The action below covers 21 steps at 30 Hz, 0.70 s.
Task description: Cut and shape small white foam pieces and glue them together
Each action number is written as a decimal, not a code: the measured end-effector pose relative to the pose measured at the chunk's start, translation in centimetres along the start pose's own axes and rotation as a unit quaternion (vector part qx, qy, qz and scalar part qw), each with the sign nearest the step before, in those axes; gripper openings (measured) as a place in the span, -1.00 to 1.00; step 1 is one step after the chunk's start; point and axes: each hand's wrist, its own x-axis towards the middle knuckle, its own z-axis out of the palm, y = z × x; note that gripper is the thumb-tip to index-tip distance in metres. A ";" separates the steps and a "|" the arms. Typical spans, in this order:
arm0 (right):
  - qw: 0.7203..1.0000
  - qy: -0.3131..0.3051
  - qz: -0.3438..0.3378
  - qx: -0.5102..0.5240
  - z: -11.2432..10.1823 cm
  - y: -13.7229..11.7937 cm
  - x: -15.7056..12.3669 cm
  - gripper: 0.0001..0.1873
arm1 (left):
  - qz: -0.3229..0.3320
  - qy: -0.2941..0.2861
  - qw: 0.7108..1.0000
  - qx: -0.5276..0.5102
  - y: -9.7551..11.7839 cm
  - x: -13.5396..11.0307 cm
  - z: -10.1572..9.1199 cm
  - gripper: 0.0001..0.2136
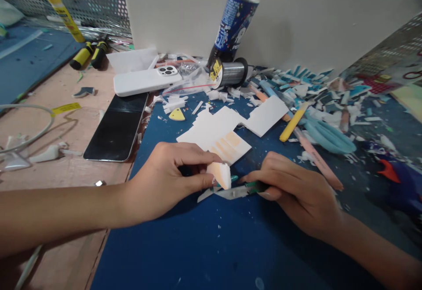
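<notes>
Grip of left hand [173, 175] pinched on peach-white piece [220, 174]; right hand [298, 191] closed around bladed tool [234, 192].

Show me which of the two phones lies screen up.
The dark-faced phone, nearer the left hand; the white phone beyond it shows its camera lenses instead.

One knife [235, 192], one held wedge [220, 174] — two phones [145, 82] [115, 127], one bottle [235, 23], one spool [233, 73].
</notes>
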 end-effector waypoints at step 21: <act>1.000 -0.014 -0.004 0.021 -0.1 0.2 -0.2 -0.75 | 0.019 -0.004 1.000 0.005 -0.2 0.0 -0.1 -0.85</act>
